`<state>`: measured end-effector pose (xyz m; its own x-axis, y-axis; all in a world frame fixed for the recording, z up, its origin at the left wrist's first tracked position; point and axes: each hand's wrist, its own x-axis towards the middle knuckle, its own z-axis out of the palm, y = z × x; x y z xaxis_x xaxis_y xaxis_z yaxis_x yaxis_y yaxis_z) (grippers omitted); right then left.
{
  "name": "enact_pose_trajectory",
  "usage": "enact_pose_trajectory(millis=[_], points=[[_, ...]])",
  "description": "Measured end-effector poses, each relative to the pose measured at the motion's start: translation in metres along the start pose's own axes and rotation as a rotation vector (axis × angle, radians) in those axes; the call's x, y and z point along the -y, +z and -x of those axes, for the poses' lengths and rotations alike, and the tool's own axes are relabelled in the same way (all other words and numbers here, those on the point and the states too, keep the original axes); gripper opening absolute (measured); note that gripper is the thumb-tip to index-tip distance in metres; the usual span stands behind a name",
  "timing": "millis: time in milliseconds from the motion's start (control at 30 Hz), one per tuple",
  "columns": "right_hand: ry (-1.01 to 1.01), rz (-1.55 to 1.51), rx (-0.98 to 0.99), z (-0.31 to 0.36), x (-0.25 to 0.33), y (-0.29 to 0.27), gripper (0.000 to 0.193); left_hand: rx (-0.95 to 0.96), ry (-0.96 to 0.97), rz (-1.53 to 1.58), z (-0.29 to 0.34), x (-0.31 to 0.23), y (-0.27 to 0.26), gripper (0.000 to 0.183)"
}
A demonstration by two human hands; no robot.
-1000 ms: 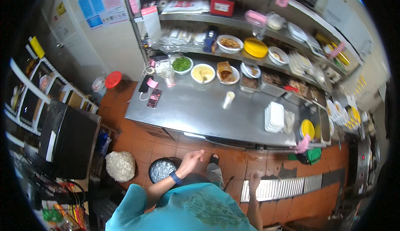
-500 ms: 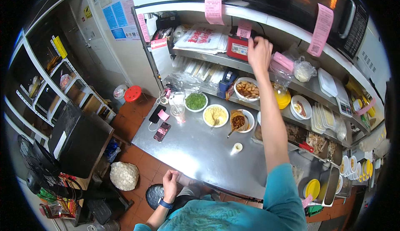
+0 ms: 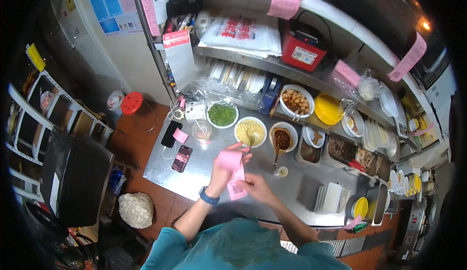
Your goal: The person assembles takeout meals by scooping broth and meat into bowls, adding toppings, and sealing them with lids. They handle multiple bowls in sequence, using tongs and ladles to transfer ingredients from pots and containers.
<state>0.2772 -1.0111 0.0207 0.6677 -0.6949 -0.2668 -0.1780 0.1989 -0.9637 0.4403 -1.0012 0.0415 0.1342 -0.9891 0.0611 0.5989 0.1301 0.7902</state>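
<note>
Over the near edge of the steel counter (image 3: 204, 181), my two hands hold a pink paper receipt (image 3: 237, 186). My left hand (image 3: 221, 175), with a dark watch on the wrist, is closed on its upper part, where the paper bends over the fingers. On the lower right side, my right hand (image 3: 259, 187) pinches the slip between thumb and fingers. Whether it is one folded slip or two, I cannot tell. Beyond my hands stand a bowl of minced yellow food (image 3: 250, 130) with a spoon, a bowl of dark sauce (image 3: 283, 137) and a bowl of chopped greens (image 3: 223, 114).
A red receipt printer (image 3: 304, 51) sits on the shelf beside white bags (image 3: 241, 34). Two phones, one of them a lit phone (image 3: 181, 159), lie at the left near a plastic cup (image 3: 201, 131). White containers (image 3: 329, 198) stand at the right. A red stool (image 3: 132, 104) is on the floor.
My right hand has come down from the red printer to the front of my body. My left hand has risen over the counter. Both now hold a pink receipt.
</note>
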Motion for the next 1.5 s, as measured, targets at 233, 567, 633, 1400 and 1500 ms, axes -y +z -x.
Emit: enact_pose_trajectory(millis=[233,567,633,1400,1500], points=[[-0.359,0.017,-0.739,-0.101,0.041,-0.088,0.018,-0.096,-0.275,0.065,-0.041,-0.018,-0.030,0.024],[0.095,0.310,-0.950,-0.208,0.076,-0.179,0.043,0.043,-0.378,0.331,-0.045,-0.031,-0.043,0.056],[0.055,0.125,-0.845,-0.213,0.078,-0.183,0.035,0.023,-0.370,0.332,-0.047,-0.030,-0.044,0.058],[-0.231,0.330,-0.575,-0.121,0.102,-0.020,0.049,0.125,-0.288,-0.126,-0.066,-0.015,-0.038,0.061],[-0.100,0.826,-0.710,-0.120,0.088,-0.019,0.050,0.109,-0.339,-0.163,-0.060,-0.007,-0.041,0.062]])
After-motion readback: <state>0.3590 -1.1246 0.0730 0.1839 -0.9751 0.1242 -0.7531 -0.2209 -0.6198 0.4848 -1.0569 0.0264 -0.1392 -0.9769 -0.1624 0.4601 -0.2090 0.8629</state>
